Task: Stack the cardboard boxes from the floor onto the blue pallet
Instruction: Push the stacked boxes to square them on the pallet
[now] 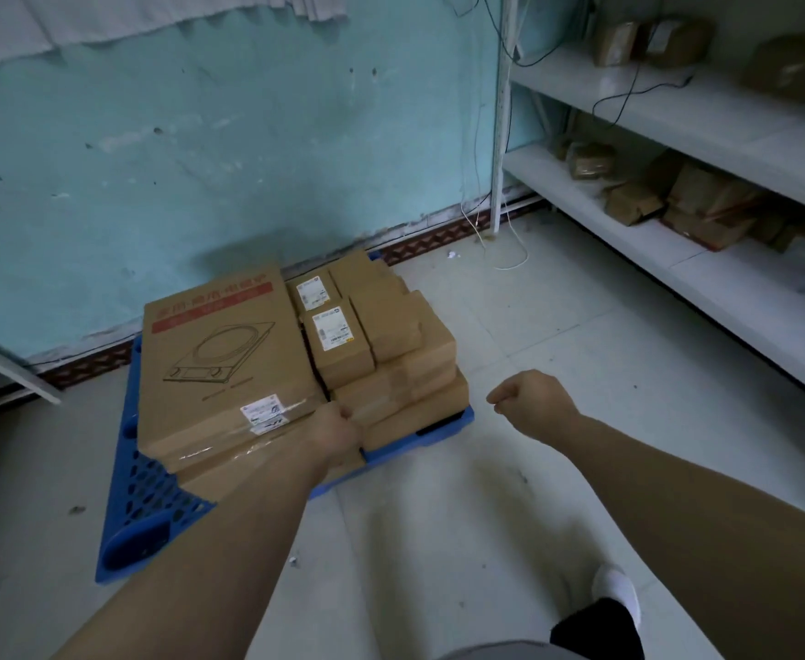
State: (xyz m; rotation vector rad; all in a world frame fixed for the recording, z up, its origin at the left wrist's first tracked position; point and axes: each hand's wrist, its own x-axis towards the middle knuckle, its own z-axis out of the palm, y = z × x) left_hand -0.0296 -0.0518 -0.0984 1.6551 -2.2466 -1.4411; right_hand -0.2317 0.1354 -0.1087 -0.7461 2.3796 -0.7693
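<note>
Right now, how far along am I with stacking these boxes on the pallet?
Done: a big flat box and several small boxes sit stacked on the blue pallet. In hand: your left hand is at the flat box's front corner; your right hand is curled, holding nothing. Left: no boxes show on the visible floor, so it looks nearly finished.

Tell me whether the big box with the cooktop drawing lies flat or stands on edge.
Flat: the big box lies printed face up atop another box on the blue pallet.
</note>
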